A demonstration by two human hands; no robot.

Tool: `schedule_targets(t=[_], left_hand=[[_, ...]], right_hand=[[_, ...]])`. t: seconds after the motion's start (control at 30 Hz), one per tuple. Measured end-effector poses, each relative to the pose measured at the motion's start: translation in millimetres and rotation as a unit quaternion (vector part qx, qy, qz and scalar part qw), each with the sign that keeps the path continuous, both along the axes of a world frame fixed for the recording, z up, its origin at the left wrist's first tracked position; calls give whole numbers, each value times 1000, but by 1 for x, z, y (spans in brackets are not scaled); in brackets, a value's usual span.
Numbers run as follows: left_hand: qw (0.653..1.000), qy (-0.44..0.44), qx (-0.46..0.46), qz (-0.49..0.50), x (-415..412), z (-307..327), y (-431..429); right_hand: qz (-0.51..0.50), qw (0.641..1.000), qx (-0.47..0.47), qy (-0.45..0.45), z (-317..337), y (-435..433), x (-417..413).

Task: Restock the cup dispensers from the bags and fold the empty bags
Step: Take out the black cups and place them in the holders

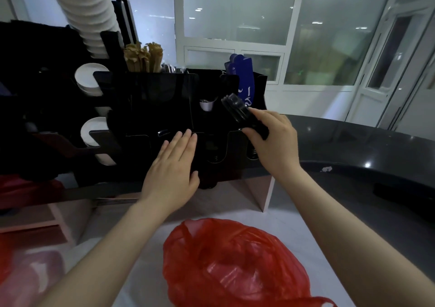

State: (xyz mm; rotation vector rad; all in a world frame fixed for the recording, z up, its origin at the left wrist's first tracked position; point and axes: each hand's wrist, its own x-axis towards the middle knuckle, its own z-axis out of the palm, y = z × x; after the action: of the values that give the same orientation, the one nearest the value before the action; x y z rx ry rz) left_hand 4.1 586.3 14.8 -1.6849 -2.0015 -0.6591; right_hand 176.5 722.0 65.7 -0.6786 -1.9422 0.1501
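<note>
**Fingers clamp a dark stack at the dispenser**

The right hand pinches the stack's lower end and holds it tilted, just before the dispenser's right-hand slots. Whether it is cups or lids I cannot tell. It looks light, stiff and slick, and apt to slide apart, so a grip around its middle seems safer. The left hand lies flat on the dispenser's front, fingers straight. Slot edges crowd the stack. Open room lies over the tabletop, near the red bag.

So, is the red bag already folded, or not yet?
Not folded. The red bag lies puffed and crumpled on the white counter, its mouth open.
</note>
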Motion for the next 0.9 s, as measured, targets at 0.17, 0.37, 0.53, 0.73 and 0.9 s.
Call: schedule_targets(t=[0.17, 0.37, 0.53, 0.73, 0.9], left_hand=[[995, 29, 98, -13, -13, 6, -62], [982, 8, 182, 43, -65, 14, -134], [977, -32, 181, 107, -125, 12, -197], [976, -60, 149, 144, -195, 9, -247], [983, -66, 52, 161, -246, 2, -253]], right_hand=[[127, 988, -82, 20, 13, -56, -24], [302, 946, -114, 24, 23, -128, -70], [349, 930, -112, 30, 25, -184, -125], [297, 945, -136, 22, 15, -230, -193], [205, 975, -79, -17, 14, -254, -241]])
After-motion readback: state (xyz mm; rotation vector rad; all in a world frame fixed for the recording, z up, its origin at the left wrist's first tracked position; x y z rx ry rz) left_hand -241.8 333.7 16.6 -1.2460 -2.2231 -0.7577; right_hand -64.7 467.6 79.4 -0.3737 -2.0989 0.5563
